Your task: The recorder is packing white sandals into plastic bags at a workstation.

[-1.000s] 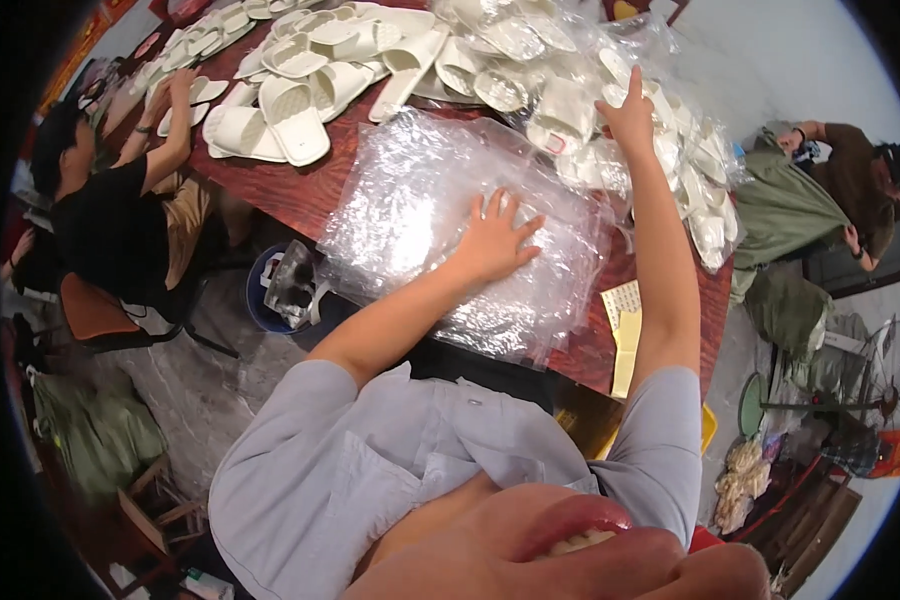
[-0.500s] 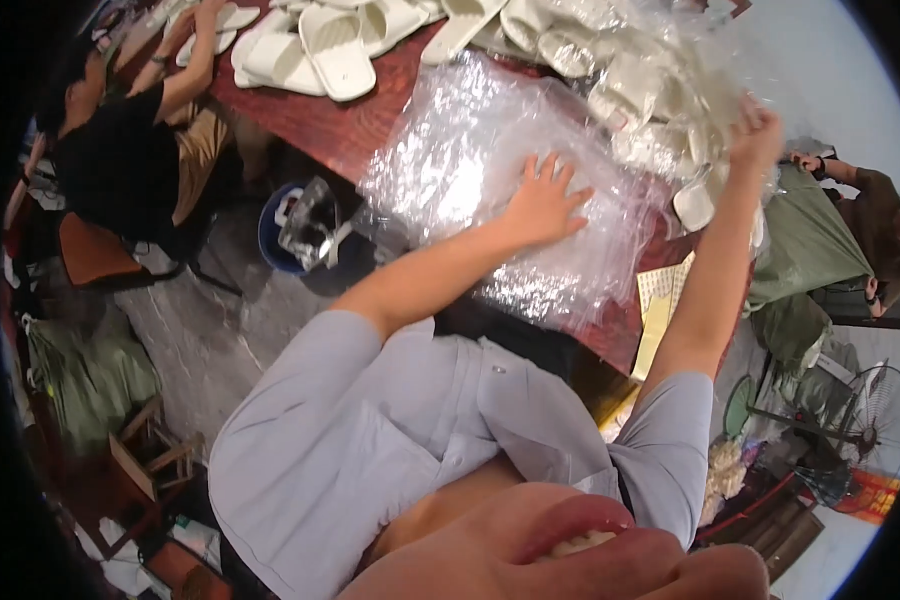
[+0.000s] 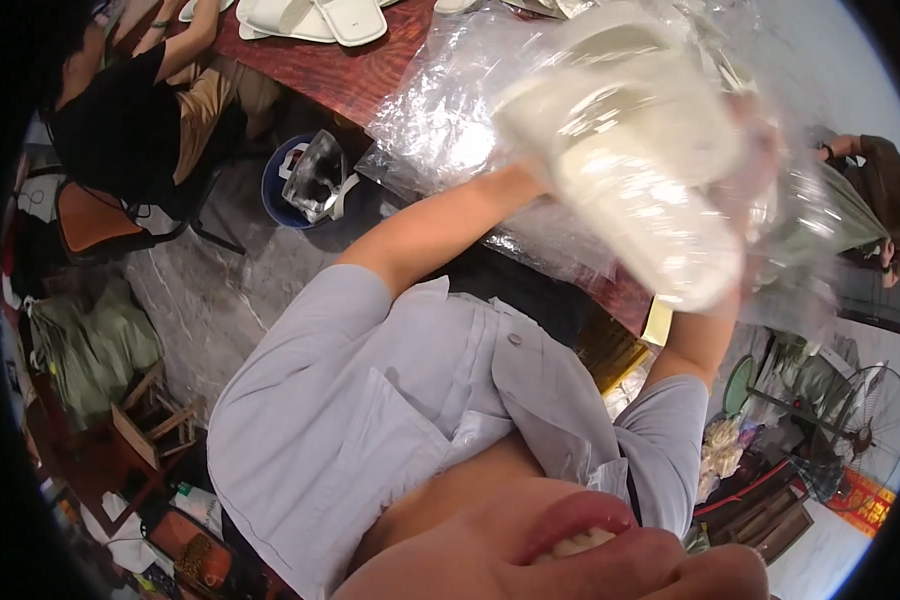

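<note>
A pair of cream slippers in a clear plastic bag point(image 3: 640, 170) is lifted over the table in front of me, smeared by motion. My right hand point(image 3: 755, 145) grips it at its right side, fingers blurred behind the film. My left forearm point(image 3: 440, 225) reaches in under the pair's left edge. The slippers cover my left hand, so its fingers do not show. Beneath lies a pile of clear plastic bags point(image 3: 460, 115), spread on the red wood-grain table point(image 3: 315, 80).
Loose cream slippers point(image 3: 355, 20) lie at the table's far left. A blue bin point(image 3: 282, 210) with wrapping in it stands left of the table. One person in black point(image 3: 110, 150) sits at the left; another person point(image 3: 882, 200) is at the right. A fan point(image 3: 863, 430) stands lower right.
My right hand has come from the far right toward me, lifting the bagged slippers over the bag pile. My left hand, spread flat on the pile before, is now hidden behind them.
</note>
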Available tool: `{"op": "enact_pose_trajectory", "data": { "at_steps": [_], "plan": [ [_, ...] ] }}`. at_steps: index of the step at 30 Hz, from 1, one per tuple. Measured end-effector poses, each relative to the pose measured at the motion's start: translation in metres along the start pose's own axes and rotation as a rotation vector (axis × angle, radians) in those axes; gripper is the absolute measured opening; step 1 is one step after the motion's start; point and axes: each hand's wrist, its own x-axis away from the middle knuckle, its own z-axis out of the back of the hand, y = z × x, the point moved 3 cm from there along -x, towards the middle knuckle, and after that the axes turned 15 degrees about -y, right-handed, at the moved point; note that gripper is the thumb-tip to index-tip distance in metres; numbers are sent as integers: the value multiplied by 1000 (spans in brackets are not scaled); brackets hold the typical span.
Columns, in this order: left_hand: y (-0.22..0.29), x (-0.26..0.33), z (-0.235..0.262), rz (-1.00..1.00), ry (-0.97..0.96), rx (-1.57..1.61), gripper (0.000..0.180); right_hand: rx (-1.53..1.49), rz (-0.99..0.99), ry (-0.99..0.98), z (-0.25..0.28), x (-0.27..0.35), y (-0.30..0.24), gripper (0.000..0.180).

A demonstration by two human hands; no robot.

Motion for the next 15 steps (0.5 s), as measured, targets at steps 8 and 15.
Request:
{"op": "enact_pose_trajectory", "data": {
  "at_steps": [8,15],
  "plan": [
    [13,13,-12,56,-100,-176,48,-81,-331,-4,88,34,69,29],
    [22,4,-3,110,-167,-364,45,478,-632,392,103,31,68,17]
  ]
}}
